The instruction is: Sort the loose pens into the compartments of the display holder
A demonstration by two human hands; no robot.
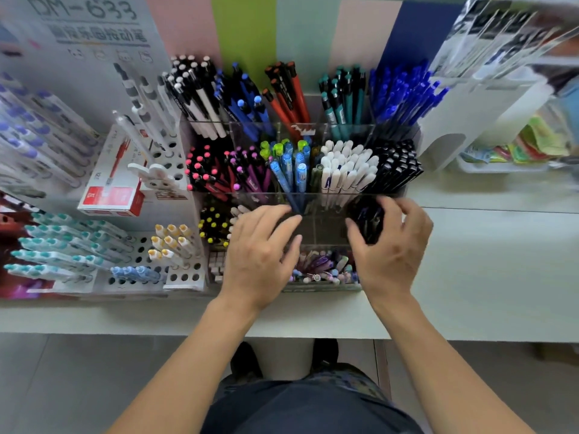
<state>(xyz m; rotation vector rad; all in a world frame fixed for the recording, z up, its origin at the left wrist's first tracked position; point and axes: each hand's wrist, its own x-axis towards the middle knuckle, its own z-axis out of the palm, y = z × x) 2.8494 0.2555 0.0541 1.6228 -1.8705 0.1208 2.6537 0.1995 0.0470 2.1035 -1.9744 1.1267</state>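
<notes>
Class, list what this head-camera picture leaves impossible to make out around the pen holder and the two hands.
- How many dark pens the right hand grips: fingers and blur hide them.
- What lies under the left hand: the hand covers that compartment.
- The packets at top right: motion blur and the frame edge.
- Print on the red box: too small.

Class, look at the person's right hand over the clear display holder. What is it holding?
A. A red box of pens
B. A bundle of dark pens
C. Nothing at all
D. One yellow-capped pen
B: the right hand curls its fingers round a bundle of dark pens above the front right of the display holder, while the left hand rests nearby.
</notes>
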